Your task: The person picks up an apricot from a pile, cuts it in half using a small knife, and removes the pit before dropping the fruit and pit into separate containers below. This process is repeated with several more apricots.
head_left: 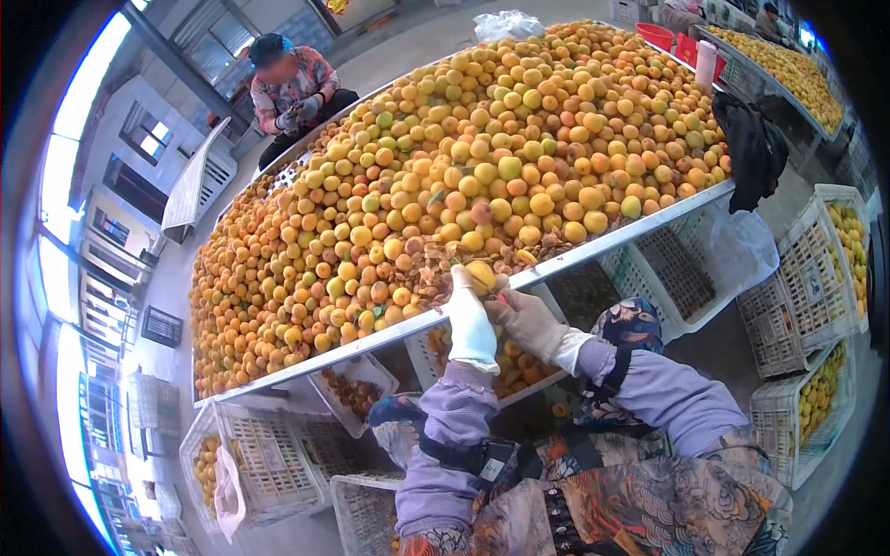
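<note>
Both hands wear pale gloves and meet at the near edge of a table (408, 326) heaped with apricots (445, 153). My left hand (471, 320) is closed around a yellow apricot (480, 276), which shows above the fingers. Close beside it on the right, my right hand (530, 320) is also closed. A bit of a small red tool (502, 298) shows at its fingertips; the rest is hidden in the grip. Just beyond the hands lie brown, torn apricot scraps (428, 278) among the whole fruit.
Below the edge stand a crate of apricots (512, 369) and a tub of brown scraps (357, 389). White crates (269, 454) flank me. A black garment (749, 148) hangs at the table's right corner. Another person (295, 88) sits at the far left side.
</note>
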A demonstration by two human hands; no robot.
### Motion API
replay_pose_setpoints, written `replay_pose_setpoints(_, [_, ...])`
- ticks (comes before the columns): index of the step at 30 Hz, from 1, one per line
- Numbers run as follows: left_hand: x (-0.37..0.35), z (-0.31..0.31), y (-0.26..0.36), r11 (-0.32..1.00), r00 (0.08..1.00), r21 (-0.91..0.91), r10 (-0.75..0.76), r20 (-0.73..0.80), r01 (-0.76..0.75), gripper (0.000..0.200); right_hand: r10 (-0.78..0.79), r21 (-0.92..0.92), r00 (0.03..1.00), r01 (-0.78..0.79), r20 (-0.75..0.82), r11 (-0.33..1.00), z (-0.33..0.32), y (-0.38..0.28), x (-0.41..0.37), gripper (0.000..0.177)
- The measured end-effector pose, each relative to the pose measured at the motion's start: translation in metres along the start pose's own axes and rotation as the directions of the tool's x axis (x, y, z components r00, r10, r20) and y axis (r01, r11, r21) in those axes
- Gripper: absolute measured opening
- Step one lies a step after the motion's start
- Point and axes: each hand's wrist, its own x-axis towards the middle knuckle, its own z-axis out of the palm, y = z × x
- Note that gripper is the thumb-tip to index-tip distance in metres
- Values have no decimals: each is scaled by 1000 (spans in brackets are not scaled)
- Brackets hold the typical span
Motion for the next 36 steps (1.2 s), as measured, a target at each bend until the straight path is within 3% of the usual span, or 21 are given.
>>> replay_pose_setpoints(5, [4, 1, 8, 996, 999, -77, -33, 0, 33, 56, -30, -86, 998, 26, -51, 996, 10, 10, 13, 43])
replay_pose_setpoints(7, [8, 3, 4, 989, 1000, -146, 4, -2, -4, 55, 27, 258, 998, -39, 48, 965, 10, 7, 14, 41])
replay_pose_setpoints(8, [10, 3, 4, 989, 1000, -146, 4, 0, -4, 55, 27, 258, 999, -38, 47, 965, 10, 8, 16, 41])
replay_pose_setpoints(10, [11, 6, 7, 978, 1000, -207, -8, 24, 13, 57, 18, 536, 987, -103, 162, 838, 9, 8, 21, 37])
replay_pose_setpoints(11, [13, 8, 9, 978, 1000, -206, -5, 25, 10, 57, 14, 536, 987, -99, 161, 839, 10, 7, 24, 37])
replay_pose_setpoints(13, [15, 12, 10, 946, 992, -316, 104, 77, -74, 56, 91, 717, 984, -175, 155, 674, 12, 1, 31, 32])
replay_pose_setpoints(14, [18, 11, 11, 946, 991, -315, 106, 78, -77, 56, 88, 718, 984, -173, 155, 674, 9, -2, 33, 32])
replay_pose_setpoints(16, [25, 6, 14, 922, 979, -384, 125, 161, -55, 52, 82, 528, 979, -169, 185, 832, -3, -20, 33, 31])
replay_pose_setpoints(17, [26, 5, 14, 903, 980, -430, 108, 166, -27, 49, -342, 177, 936, 324, 79, 929, 0, 19, 52, 37])
replay_pose_setpoints(18, [30, 2, 13, 904, 980, -428, 107, 168, -26, 49, -342, 177, 937, 324, 76, 929, -2, 12, 50, 37])
replay_pose_setpoints(19, [37, -4, 9, 906, 985, -424, 88, 148, -17, 46, -41, 363, 993, -3, 114, 932, -5, -4, 44, 37])
replay_pose_setpoints(20, [45, -10, 5, 906, 989, -422, 70, 127, -10, 43, 248, 510, 946, -322, 209, 798, -6, -13, 42, 38])
replay_pose_setpoints(24, [64, -25, -7, 944, 988, -309, 141, 63, -115, 36, 268, 484, 956, -291, 117, 825, -3, -12, 42, 36])
replay_pose_setpoints(26, [60, -26, -1, 977, 978, -52, 206, -33, -208, 32, 363, 556, 908, -416, 210, 720, -8, -15, 41, 37])
replay_pose_setpoints(27, [57, -20, 3, 972, 986, -165, 164, -21, -166, 33, 361, 555, 909, -414, 209, 721, -6, -12, 42, 37])
replay_pose_setpoints(30, [69, -23, 2, 956, 984, -237, 180, 1, -175, 37, 346, 504, 924, -380, 164, 776, 0, -1, 47, 33])
replay_pose_setpoints(31, [74, -21, -1, 923, 981, -336, 191, -24, -188, 39, 337, 503, 927, -373, 166, 780, 2, 0, 48, 33])
replay_pose_setpoints(34, [72, -16, 9, 919, 976, -330, 206, -67, -216, 41, 273, 481, 957, -286, 99, 829, 0, -1, 47, 37])
replay_pose_setpoints(36, [73, -19, 10, 909, 979, -364, 188, -77, -203, 39, 268, 596, 959, -270, 94, 756, -6, -3, 42, 40])
